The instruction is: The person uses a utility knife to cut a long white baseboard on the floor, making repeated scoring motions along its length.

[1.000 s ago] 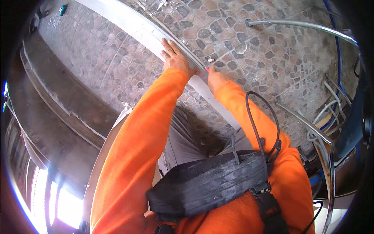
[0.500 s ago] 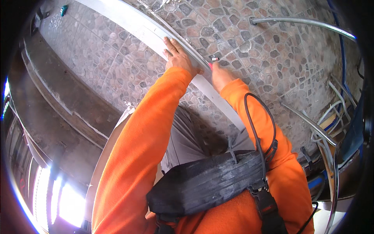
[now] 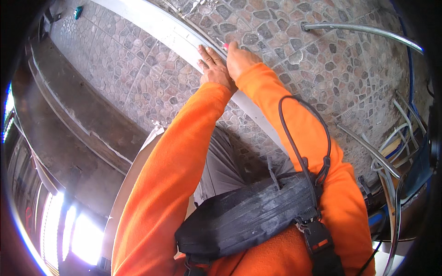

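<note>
Head view: a long white board [image 3: 161, 28] is stretching over the stone-patterned floor [image 3: 322, 87]. On the board, the left hand [image 3: 215, 71] is lying flat, palm down, fingers slightly spread. At the board's right edge, the right hand [image 3: 241, 60] is curling around a small pink tool [image 3: 226, 46], mostly hidden by the fist. Right of the board a curved metal tube [image 3: 363, 29] is extending; left of it a dark ledge [image 3: 85, 110] is running.
</note>
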Motion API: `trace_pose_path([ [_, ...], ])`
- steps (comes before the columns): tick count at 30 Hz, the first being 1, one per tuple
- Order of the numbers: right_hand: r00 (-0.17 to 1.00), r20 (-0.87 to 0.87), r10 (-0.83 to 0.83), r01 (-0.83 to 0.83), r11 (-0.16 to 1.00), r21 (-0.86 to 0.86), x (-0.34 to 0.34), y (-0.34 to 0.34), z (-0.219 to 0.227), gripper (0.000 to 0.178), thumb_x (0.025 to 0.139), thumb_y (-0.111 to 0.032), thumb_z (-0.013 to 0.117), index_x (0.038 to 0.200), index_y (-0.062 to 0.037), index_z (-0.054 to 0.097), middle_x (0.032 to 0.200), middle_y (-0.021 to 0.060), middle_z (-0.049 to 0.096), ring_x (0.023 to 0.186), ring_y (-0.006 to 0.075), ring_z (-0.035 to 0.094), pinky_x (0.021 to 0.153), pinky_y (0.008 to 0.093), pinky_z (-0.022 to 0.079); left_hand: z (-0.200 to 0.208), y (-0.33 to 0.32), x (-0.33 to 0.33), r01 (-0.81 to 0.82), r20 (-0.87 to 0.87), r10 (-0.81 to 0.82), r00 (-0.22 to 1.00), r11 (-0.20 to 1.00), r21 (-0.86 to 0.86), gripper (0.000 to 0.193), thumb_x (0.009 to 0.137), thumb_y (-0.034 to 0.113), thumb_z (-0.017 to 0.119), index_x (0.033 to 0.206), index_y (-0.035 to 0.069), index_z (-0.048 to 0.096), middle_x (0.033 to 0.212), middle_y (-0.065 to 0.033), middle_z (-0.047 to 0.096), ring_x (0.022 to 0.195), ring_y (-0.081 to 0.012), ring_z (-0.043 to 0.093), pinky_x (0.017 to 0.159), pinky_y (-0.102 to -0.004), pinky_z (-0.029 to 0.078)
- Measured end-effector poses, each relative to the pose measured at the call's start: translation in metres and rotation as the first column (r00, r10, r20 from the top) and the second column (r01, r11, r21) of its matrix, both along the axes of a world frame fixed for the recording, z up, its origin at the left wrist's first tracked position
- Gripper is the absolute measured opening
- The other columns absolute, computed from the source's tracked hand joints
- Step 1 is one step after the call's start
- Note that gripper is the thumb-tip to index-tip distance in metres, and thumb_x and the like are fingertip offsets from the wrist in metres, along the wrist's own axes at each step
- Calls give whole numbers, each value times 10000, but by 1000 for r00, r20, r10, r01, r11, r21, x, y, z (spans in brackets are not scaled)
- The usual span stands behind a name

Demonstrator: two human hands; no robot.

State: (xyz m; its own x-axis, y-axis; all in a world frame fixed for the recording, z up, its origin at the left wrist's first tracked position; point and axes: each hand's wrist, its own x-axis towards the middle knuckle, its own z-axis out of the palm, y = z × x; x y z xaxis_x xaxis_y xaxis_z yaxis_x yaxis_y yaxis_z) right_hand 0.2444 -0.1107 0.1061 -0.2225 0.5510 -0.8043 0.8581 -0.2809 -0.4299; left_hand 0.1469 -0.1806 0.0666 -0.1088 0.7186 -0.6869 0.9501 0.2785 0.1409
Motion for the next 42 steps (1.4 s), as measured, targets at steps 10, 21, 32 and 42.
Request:
trace_pose_path([
  [10, 990, 29, 138, -136, 989, -59, -13, -2, -3, 362, 954, -247, 387, 1212, 1, 445, 1172, 300, 584, 1098, 422, 582, 928, 488, 474, -25, -9, -2, 282, -215, -268, 939, 959, 37, 1086, 789, 487, 620, 1473, -38, -41, 1502, -356, -99, 1362, -563, 144, 1089, -496, 327],
  [21, 990, 114, -87, 100, 989, -112, 49, -51, -14, 285, 942, -194, 401, 1139, 8, 444, 1046, 315, 619, 986, 466, 610, 847, 525, 488, 33, 15, 12, 36, -212, -72, 975, 985, -169, 1451, 551, 562, 850, 1428, -131, -76, 1501, -341, -132, 1381, -468, 228, 1043, -397, 418],
  [32, 992, 120, 51, -48, 999, -25, 97, -110, -7, 245, 926, -143, 428, 1130, -7, 439, 965, 290, 642, 918, 464, 628, 784, 540, 490, 38, 21, 25, 32, -203, -75, 976, 977, -210, 1484, 539, 532, 872, 1426, -106, -134, 1507, -312, -162, 1404, -428, 196, 1060, -387, 407],
  [42, 991, 122, 47, -29, 989, -147, 102, -123, -15, 321, 942, -133, 399, 1216, 31, 429, 1105, 280, 624, 1040, 414, 617, 878, 496, 494, 31, 18, 34, 59, -223, -99, 970, 982, -180, 1486, 535, 537, 873, 1427, -106, -125, 1521, -300, -127, 1406, -410, 211, 1067, -391, 398],
])
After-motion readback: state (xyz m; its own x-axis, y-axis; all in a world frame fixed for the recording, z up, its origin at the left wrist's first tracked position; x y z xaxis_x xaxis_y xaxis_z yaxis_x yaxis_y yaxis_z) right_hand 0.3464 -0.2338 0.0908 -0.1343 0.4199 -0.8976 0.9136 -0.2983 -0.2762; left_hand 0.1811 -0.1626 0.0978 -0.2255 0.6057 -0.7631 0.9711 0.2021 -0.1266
